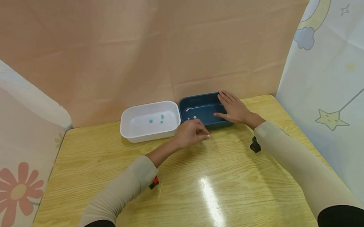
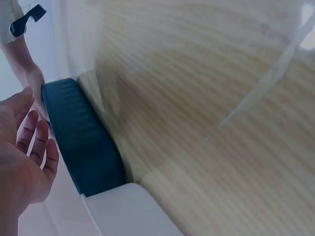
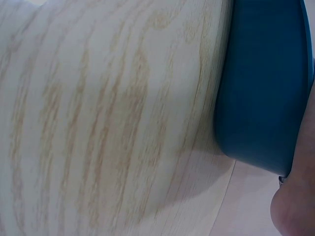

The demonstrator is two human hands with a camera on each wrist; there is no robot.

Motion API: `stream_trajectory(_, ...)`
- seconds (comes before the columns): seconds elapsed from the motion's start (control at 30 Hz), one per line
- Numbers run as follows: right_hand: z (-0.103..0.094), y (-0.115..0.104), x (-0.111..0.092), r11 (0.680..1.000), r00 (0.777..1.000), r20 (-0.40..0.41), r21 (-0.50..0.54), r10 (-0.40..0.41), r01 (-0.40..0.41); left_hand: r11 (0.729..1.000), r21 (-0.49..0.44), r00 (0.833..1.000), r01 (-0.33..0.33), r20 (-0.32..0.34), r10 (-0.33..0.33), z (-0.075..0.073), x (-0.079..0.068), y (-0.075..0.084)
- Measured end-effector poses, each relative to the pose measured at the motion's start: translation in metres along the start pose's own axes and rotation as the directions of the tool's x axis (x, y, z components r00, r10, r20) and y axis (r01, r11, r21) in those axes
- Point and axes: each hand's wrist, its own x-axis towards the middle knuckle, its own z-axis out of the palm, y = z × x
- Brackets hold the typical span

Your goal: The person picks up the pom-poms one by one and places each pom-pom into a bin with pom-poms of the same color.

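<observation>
My left hand is just in front of the dark blue container, above the table. Its thumb and index finger pinch a small pale pink ball; the left wrist view does not show this ball clearly. My right hand lies with straight, spread fingers over the right end of the blue container. Small pink balls lie toward the left inside that container. Directly to its left stands a white container holding several small teal balls.
Both containers stand at the back edge of the wooden table, against a tan cloth backdrop. Patterned cloths hang at the sides. Small black devices are attached near both wrists.
</observation>
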Motion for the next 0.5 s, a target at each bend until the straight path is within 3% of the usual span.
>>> stream_trajectory(0.5,0.003,0.003,0.002,1.0,1.0,-0.019,0.004,-0.015,0.015,0.99,-0.012,0.986,0.141,-0.092,-0.142,-0.027,0.01,-0.016)
